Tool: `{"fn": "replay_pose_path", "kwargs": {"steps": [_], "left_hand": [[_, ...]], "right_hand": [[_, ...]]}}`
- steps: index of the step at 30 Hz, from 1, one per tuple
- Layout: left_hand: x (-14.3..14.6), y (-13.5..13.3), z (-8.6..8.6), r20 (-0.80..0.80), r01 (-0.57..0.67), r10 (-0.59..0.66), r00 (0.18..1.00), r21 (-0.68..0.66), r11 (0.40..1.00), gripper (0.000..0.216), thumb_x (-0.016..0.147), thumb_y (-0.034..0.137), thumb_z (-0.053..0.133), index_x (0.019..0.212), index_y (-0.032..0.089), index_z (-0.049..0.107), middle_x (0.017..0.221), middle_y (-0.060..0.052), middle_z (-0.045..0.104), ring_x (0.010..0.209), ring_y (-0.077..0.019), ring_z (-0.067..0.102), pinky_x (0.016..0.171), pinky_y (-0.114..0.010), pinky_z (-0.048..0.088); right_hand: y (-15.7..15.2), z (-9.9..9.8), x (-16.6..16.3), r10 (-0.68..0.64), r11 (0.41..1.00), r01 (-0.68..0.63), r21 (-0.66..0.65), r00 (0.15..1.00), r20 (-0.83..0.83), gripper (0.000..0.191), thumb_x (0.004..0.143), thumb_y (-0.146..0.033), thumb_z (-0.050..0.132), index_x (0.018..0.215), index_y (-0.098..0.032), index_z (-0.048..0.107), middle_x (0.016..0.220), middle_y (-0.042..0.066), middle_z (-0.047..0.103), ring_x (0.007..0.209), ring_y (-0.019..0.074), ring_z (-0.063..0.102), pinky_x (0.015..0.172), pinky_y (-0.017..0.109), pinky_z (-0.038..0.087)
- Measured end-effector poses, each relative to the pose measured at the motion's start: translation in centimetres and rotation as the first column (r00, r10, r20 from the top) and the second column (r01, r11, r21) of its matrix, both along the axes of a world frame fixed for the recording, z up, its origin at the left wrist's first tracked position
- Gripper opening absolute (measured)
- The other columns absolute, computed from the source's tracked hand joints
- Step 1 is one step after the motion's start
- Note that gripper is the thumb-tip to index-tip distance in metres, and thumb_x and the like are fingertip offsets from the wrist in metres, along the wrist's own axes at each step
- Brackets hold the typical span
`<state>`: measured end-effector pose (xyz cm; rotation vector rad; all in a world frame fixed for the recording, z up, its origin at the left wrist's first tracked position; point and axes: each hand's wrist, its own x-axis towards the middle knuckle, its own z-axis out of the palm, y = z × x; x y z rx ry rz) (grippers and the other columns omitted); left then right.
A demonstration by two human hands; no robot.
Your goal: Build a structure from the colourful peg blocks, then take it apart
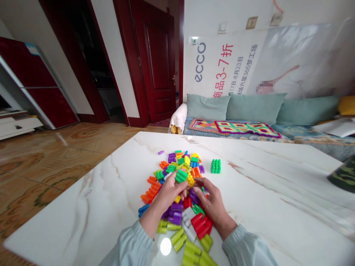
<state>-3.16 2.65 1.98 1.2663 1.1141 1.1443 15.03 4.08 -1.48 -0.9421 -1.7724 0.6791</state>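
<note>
A heap of coloured plastic building blocks [177,192] lies on the white marble table [263,199]. My left hand [169,190] is closed on a green block [181,176] lifted just above the heap. My right hand [212,201] rests on the heap beside it, fingers curled, its fingertips touching a yellow block [190,180] next to the green one. A separate green block assembly [215,166] stands alone to the right of the heap. A single purple piece [161,152] lies apart at the far left.
A sofa [249,122] with teal cushions and a patterned mat runs behind the table. A dark red door [158,62] and a red cabinet [33,81] stand at the back left. A camouflage-patterned object [344,173] sits at the table's right edge.
</note>
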Motion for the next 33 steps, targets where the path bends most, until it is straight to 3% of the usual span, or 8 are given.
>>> {"fn": "replay_pose_path", "kwargs": {"steps": [3,6,11,15,20,27,30,33], "left_hand": [[0.8,-0.2,0.2,-0.22,0.038,-0.021,0.975,0.073,0.997,0.056,0.084,0.032,0.064,0.136,0.02,0.047,0.05,0.009,0.055,0.041,-0.0111,0.05,0.044,-0.021,0.042],[0.6,-0.1,0.5,-0.415,-0.004,0.098,0.905,0.222,0.975,0.044,0.081,0.031,0.068,0.123,0.02,0.06,0.07,0.001,0.069,0.057,-0.0151,0.062,0.054,-0.025,0.05],[0.3,-0.3,0.4,-0.687,0.09,0.227,0.691,0.393,0.915,0.041,0.082,0.022,0.066,0.123,0.023,0.065,0.101,-0.007,0.076,0.094,-0.025,0.071,0.084,-0.035,0.056],[0.8,-0.4,-0.2,-0.77,0.212,0.264,0.58,0.456,0.864,0.05,0.081,0.013,0.064,0.13,0.024,0.061,0.115,-0.007,0.074,0.105,-0.025,0.07,0.092,-0.037,0.055],[0.9,-0.2,-0.6,-0.769,0.249,0.289,0.57,0.497,0.832,0.046,0.082,0.012,0.063,0.127,0.024,0.063,0.116,-0.007,0.073,0.104,-0.0244,0.07,0.09,-0.036,0.057],[0.8,-0.3,-0.5,-0.692,0.205,0.319,0.648,0.562,0.802,0.04,0.09,0.019,0.063,0.129,0.027,0.06,0.118,-0.006,0.072,0.108,-0.0228,0.069,0.093,-0.036,0.056],[0.7,-0.3,-0.4,-0.652,0.143,0.373,0.66,0.597,0.79,0.035,0.091,0.027,0.063,0.127,0.025,0.062,0.118,-0.008,0.071,0.107,-0.0237,0.068,0.091,-0.037,0.056],[0.3,0.0,-0.4,-0.633,0.096,0.405,0.66,0.606,0.79,0.033,0.091,0.026,0.063,0.124,0.025,0.064,0.113,-0.007,0.071,0.1,-0.0218,0.069,0.086,-0.034,0.057]], "right_hand": [[-0.2,0.4,0.0,0.024,0.999,-0.023,0.038,0.999,-0.023,0.026,0.095,-0.04,0.058,0.11,-0.021,0.065,0.094,0.004,0.069,0.087,0.0197,0.064,0.081,0.032,0.051],[-0.4,0.8,0.0,0.036,0.997,-0.033,0.064,0.998,-0.05,0.022,0.095,-0.039,0.058,0.105,-0.022,0.066,0.092,0.004,0.069,0.086,0.0197,0.064,0.08,0.031,0.052],[-0.4,1.1,-0.1,0.009,0.996,-0.005,0.093,0.999,-0.047,0.021,0.089,-0.036,0.067,0.105,-0.022,0.067,0.093,0.003,0.068,0.082,0.0184,0.063,0.076,0.029,0.051],[-0.5,1.1,-0.1,0.042,0.986,-0.032,0.161,0.998,-0.056,0.026,0.088,-0.031,0.069,0.112,-0.023,0.064,0.1,0.004,0.065,0.084,0.0179,0.061,0.077,0.031,0.052],[-0.5,1.0,-0.1,0.035,0.98,-0.022,0.198,0.997,-0.062,0.012,0.09,-0.028,0.065,0.101,-0.022,0.065,0.096,0.005,0.063,0.085,0.0185,0.06,0.077,0.032,0.051],[-0.6,0.8,-0.3,-0.036,0.986,0.048,0.162,0.996,-0.075,0.007,0.092,-0.028,0.061,0.095,-0.022,0.062,0.087,0.002,0.065,0.079,0.0168,0.059,0.073,0.029,0.049],[0.4,0.5,1.0,-0.22,0.958,0.237,0.164,0.969,-0.114,0.014,0.091,-0.035,0.061,0.095,-0.021,0.062,0.083,0.002,0.065,0.076,0.0172,0.059,0.072,0.03,0.049],[2.5,0.0,3.7,-0.48,0.862,0.488,0.136,0.873,-0.088,0.026,0.087,-0.046,0.062,0.09,-0.02,0.064,0.079,0.004,0.066,0.069,0.0182,0.059,0.066,0.031,0.047]]}}
